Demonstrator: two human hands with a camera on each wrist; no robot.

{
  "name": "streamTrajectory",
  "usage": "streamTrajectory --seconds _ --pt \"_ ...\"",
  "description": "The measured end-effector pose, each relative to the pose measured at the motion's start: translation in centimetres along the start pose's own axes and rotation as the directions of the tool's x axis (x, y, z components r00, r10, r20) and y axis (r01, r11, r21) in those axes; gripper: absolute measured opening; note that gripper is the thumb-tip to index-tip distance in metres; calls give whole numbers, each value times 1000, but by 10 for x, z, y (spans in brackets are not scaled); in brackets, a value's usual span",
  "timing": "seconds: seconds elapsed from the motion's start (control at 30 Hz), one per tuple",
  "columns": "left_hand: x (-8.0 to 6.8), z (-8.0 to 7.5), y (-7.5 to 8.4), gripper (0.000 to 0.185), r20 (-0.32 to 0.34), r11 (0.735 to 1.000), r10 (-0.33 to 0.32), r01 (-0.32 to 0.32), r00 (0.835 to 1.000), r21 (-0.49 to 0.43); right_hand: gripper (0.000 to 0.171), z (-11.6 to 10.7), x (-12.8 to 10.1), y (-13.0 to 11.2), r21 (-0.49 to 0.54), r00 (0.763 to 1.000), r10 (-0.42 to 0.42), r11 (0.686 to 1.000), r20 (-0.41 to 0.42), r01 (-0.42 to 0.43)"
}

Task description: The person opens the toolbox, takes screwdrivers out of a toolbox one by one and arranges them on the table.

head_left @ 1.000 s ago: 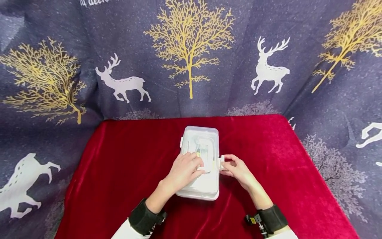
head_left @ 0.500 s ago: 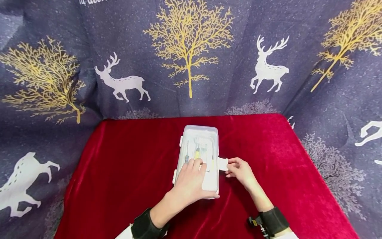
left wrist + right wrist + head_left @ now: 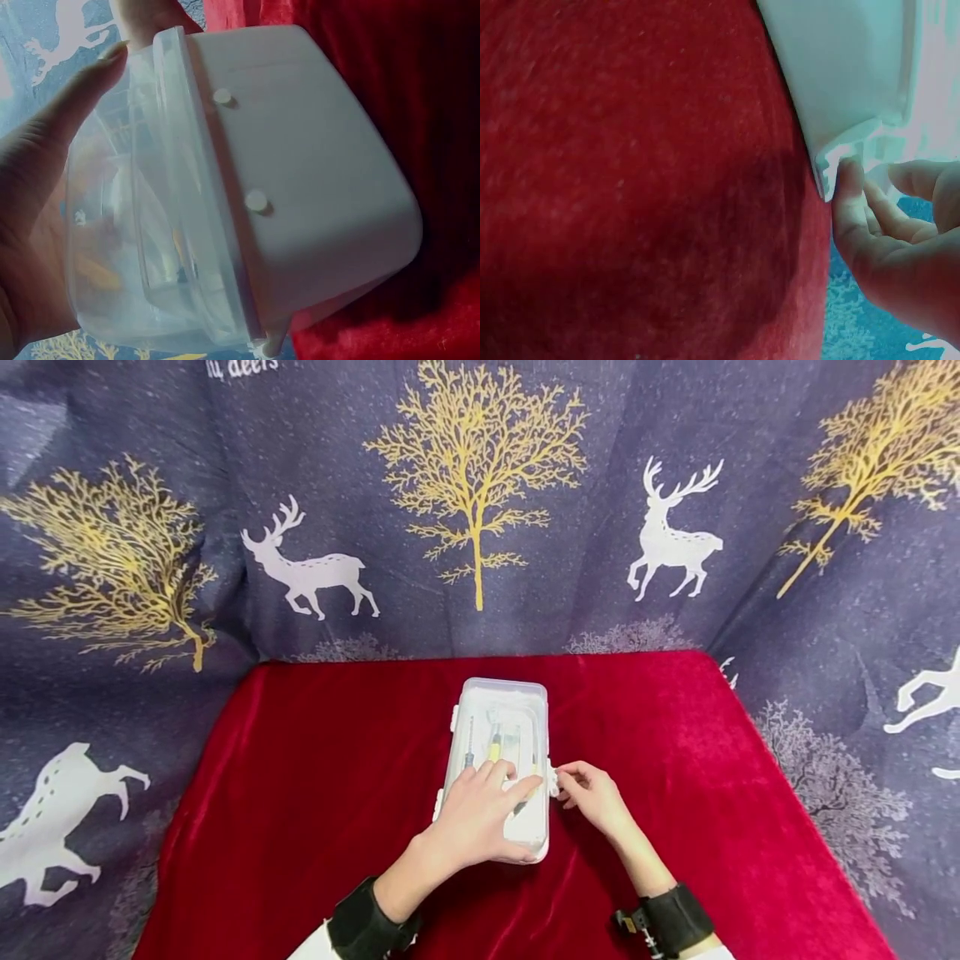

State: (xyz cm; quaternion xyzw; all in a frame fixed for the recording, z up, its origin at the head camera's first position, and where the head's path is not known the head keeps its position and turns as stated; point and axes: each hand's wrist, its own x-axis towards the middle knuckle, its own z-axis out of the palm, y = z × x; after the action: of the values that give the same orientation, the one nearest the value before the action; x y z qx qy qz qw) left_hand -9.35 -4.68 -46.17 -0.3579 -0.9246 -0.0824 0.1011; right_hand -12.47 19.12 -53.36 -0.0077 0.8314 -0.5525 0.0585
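A white plastic box (image 3: 537, 837) with a clear lid (image 3: 504, 685) lies lengthwise before me. Through the lid show a screwdriver with a dark handle (image 3: 469, 758) and a yellow-handled tool (image 3: 495, 748). My left hand (image 3: 478, 814) rests spread over the near half of the lid, thumb at its near end; it covers some contents. At the box's right side my right hand (image 3: 595, 793) holds a white latch (image 3: 552, 777) with bent fingers. In the right wrist view a fingertip touches the latch flap (image 3: 844, 154), which stands out from the wall.
A red velvet cloth (image 3: 360, 735) covers the table under the box. Behind and at both sides hangs a dark curtain (image 3: 420, 568) printed with deer and trees. Two further latches (image 3: 454, 718) sit along the box's left side.
My left hand has slid nearer along the lid and spread out, uncovering the tools. The latch swung outward under my right hand, then moved back closer to the box.
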Motion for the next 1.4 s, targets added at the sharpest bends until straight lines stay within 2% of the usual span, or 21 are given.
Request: streamTrajectory --seconds 0.23,0.37,0.47,0.6,0.73,0.83,0.97,1.07,1.13,1.2,1.23,1.33,1.4 --pt "1 -1 -2 77 -39 1000 10 -10 999 -2 23 4 -1 -5 57 999 0 998 36 -2" --pt "0 -7 -5 72 -85 997 -10 4 996 -72 22 2 0 -10 49 1000 -13 999 28 12" --pt "0 -14 -7 70 -106 986 -40 23 994 -164 21 -2 -5 -30 44 999 -17 999 29 16" --pt "-3 -22 -12 75 -74 960 -78 54 994 -276 23 -3 -6 -41 34 1000 6 999 21 -7" --pt "-5 -30 -19 93 9 930 -114 110 993 -350 28 -1 2 -20 26 1000 16 1000 5 -16" --pt "-5 -34 -21 105 52 906 -134 143 990 -398 28 -1 2 -15 28 1000 16 999 7 -16" --pt "-7 -35 -23 110 70 860 -164 178 984 -478 26 2 2 -11 29 999 31 999 10 -32" --pt "-7 -33 -25 96 66 777 -223 218 973 -591 25 5 3 -10 40 999 45 998 4 -45" --pt "-6 -29 -27 73 32 722 -269 223 963 -654 23 5 2 -10 35 999 48 998 3 -48" --pt "-5 -24 -29 50 -25 668 -314 202 949 -716 23 6 0 -11 32 999 53 998 -1 -53" --pt "-4 -22 -30 42 -57 656 -331 186 942 -731 23 6 -1 -13 27 999 54 998 1 -54" --pt "-4 -16 -33 30 -128 618 -375 145 918 -772 21 6 -1 -16 16 999 51 999 -2 -51" --pt "-5 -13 -34 28 -140 578 -405 134 903 -805 20 7 0 -18 13 999 46 999 -7 -46"
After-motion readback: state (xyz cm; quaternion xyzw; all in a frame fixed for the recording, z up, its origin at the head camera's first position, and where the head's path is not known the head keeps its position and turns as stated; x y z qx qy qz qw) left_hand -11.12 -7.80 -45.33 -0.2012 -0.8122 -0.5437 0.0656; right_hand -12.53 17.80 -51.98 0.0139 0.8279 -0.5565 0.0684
